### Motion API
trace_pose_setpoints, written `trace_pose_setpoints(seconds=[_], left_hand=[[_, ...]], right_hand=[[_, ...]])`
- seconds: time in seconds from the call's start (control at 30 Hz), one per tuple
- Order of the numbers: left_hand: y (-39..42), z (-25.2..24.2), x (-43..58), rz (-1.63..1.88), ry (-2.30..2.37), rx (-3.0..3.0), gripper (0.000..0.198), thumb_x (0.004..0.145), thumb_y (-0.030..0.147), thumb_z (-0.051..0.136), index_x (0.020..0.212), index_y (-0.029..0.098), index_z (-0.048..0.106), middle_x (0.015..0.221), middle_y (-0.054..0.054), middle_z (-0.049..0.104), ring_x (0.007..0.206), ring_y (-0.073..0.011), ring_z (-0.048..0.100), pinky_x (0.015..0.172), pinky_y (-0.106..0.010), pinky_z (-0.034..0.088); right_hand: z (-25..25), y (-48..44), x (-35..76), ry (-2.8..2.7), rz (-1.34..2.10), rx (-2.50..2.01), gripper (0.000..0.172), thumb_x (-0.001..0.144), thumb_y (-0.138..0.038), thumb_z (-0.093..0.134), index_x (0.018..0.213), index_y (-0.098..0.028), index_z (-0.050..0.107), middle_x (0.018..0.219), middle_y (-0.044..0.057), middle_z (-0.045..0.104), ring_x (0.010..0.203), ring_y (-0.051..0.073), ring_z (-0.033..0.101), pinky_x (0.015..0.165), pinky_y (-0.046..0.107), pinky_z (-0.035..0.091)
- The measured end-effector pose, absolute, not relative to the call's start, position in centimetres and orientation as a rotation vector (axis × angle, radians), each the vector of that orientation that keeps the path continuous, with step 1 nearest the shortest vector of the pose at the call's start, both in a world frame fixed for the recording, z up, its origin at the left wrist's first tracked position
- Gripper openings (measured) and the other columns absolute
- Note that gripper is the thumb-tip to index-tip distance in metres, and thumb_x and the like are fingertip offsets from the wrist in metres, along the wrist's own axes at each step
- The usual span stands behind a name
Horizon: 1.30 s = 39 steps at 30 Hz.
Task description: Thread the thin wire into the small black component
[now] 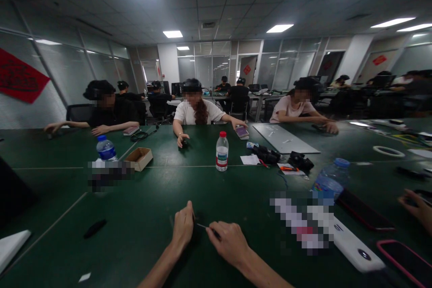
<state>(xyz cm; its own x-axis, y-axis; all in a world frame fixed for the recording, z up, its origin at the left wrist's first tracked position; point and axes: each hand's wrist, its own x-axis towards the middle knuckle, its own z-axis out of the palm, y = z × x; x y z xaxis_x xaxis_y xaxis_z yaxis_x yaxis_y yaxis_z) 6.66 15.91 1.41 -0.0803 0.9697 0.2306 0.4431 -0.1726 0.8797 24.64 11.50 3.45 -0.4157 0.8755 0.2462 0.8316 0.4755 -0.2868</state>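
Head view: at the near middle of the green table (135, 216), the left hand (183, 228) curls closed around one end of a thin dark rod (203, 226), and the right hand (230, 241) pinches the other end. Resting both wrists on the table would likely steady so slim a piece.

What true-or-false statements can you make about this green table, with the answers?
1. The left hand and right hand pinch a thin dark stick between them. True.
2. The red-capped bottle lies on its side. False: it stands upright on the table.
3. A small cardboard box sits open near the blue-capped bottle on the left. True.
4. The pink-edged phone lies left of the left hand. False: it lies far to the right.
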Motion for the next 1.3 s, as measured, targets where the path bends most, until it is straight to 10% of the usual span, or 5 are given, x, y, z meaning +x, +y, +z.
trace_pose_setpoints(seconds=[1.3], left_hand=[[15.9, 1.5, 6.6, 1.185, 1.568, 1.591, 0.064, 0.091, 0.065, 0.02, 0.045, 0.023, 0.033, 0.044, 0.002, 0.034, 0.043, -0.0128, 0.031, 0.049, -0.03, 0.021]], right_hand=[[2.2, 11.6, 24.7, -2.365, 0.124, -1.35, 0.032, 0.098, -0.035, 0.039, 0.09, -0.021, 0.067, 0.073, 0.002, 0.067, 0.059, 0.013, 0.06, 0.055, 0.023, 0.037]])
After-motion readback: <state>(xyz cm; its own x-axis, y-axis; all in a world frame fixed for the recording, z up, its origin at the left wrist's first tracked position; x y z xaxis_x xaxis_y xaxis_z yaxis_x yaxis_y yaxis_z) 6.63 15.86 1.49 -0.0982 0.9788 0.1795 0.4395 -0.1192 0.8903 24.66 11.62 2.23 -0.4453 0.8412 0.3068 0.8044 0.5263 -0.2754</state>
